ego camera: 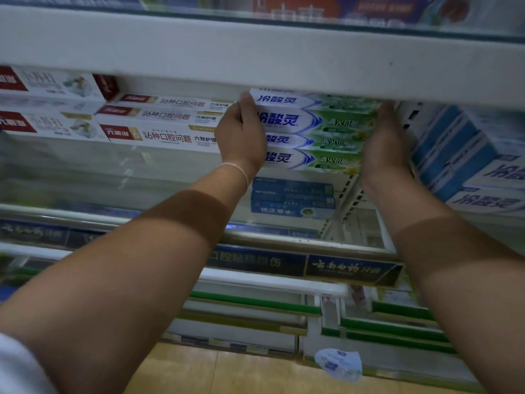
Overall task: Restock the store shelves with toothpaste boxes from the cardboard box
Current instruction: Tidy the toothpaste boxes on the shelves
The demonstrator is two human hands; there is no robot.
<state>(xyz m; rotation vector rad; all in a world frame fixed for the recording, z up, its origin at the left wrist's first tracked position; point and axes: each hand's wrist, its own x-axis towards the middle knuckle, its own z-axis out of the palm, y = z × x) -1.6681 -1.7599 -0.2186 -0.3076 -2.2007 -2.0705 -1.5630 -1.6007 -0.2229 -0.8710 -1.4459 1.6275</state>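
Under the lip of a white metal store shelf [255,52], we hold a stack of four white, blue and green toothpaste boxes [315,132] between our two hands. The left hand [241,135] wraps the stack's left end, thumb up on the top box; the right hand [383,143] presses flat against the right end, fingers straight. The stack hangs over the shelf bay, not yet set down as far as we can tell.

Restocking looks well under way. White and red toothpaste boxes [159,120] fill the bay to the left, and blue and white toothpaste boxes [454,155] lean in a pile to the right. Below our stack lie dark blue toothpaste boxes [292,197], with bare shelf beside them. The cardboard supply box is out of view, so we cannot judge what remains in it.
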